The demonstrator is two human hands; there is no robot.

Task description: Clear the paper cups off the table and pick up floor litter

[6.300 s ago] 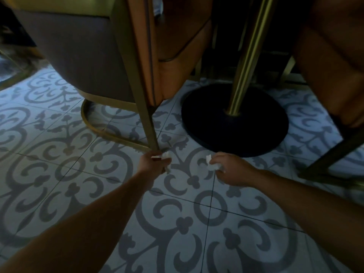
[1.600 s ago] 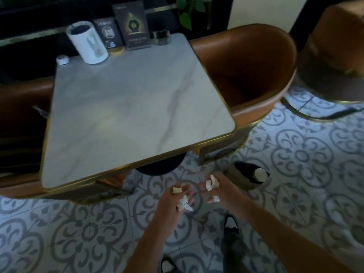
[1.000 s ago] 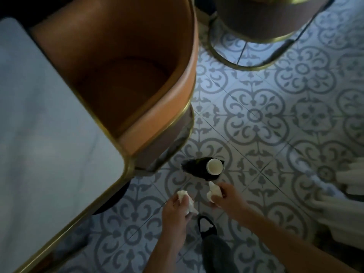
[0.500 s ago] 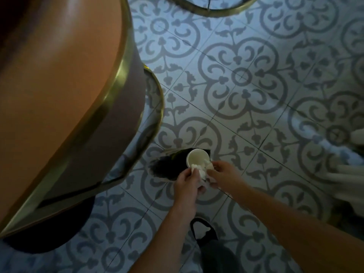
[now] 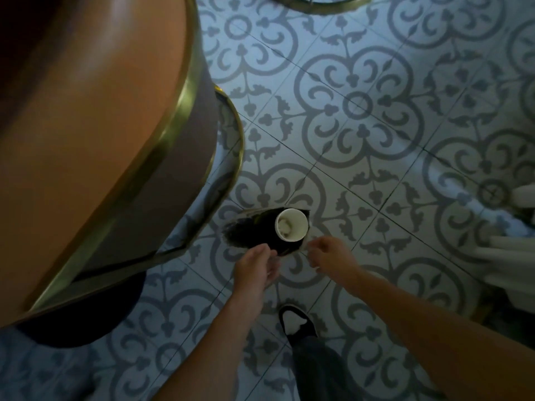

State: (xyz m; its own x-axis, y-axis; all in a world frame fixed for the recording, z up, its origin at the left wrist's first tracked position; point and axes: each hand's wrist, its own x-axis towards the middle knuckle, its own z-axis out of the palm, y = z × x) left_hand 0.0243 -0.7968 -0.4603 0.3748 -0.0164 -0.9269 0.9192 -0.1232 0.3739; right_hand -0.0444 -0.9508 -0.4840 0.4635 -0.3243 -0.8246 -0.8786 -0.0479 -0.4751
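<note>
A white paper cup (image 5: 291,225) stands upright on a black bag (image 5: 252,234) on the patterned floor, seen from above. Crumpled white paper scraps (image 5: 285,226) lie inside the cup. My left hand (image 5: 254,267) hovers just below and left of the cup, fingers loosely curled, nothing in it. To the right of the cup my right hand (image 5: 333,256) is also empty, with its fingers apart. Neither hand touches the cup.
An orange chair with a brass rim (image 5: 162,146) fills the left side, its base ring close to the black bag. My dark shoe (image 5: 296,321) stands below the hands. White fabric (image 5: 515,250) shows at the right edge. Another chair's brass base ring (image 5: 312,8) is at the top.
Both hands held crumpled paper over the cup half a second ago; now the paper lies in the cup and the hands have drawn back, empty.
</note>
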